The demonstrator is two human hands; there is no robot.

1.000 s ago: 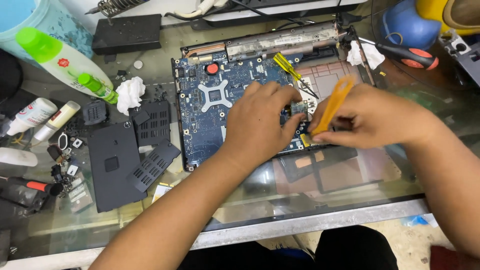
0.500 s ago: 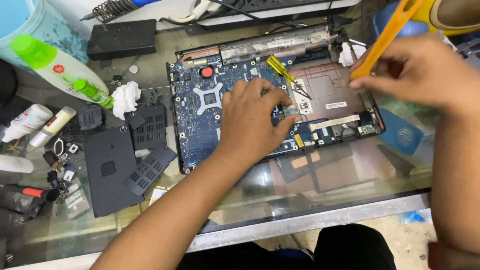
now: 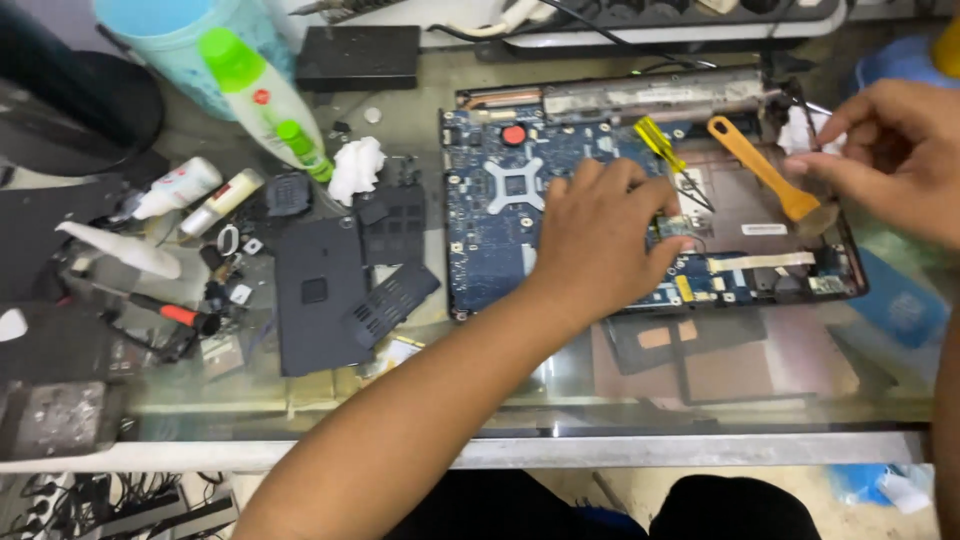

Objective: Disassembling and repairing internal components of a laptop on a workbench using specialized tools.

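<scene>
An opened laptop base point(image 3: 745, 195) lies on the glass table with its blue motherboard point(image 3: 490, 230) exposed. My left hand point(image 3: 600, 235) rests on the board, its fingertips on a small card near the board's right part. My right hand point(image 3: 890, 160) hovers at the chassis's upper right corner. Its thumb and forefinger sit at the bristle end of an orange-handled brush point(image 3: 755, 165), which lies across the chassis. Whether they grip the brush is unclear. A yellow-handled screwdriver point(image 3: 655, 140) rests on the board just above my left hand.
Black laptop cover panels point(image 3: 325, 295) lie left of the board, with crumpled tissue point(image 3: 355, 168), a green-capped bottle point(image 3: 265, 95), small tubes point(image 3: 175, 188), a red-handled tool point(image 3: 165, 312) and loose parts. A black adapter point(image 3: 360, 55) and cables line the far edge. The table's metal front edge point(image 3: 600, 450) is near me.
My right hand lifted the orange brush off the board, swung it up to the right, and now has it down across the chassis's right side. My left hand stayed on the board.
</scene>
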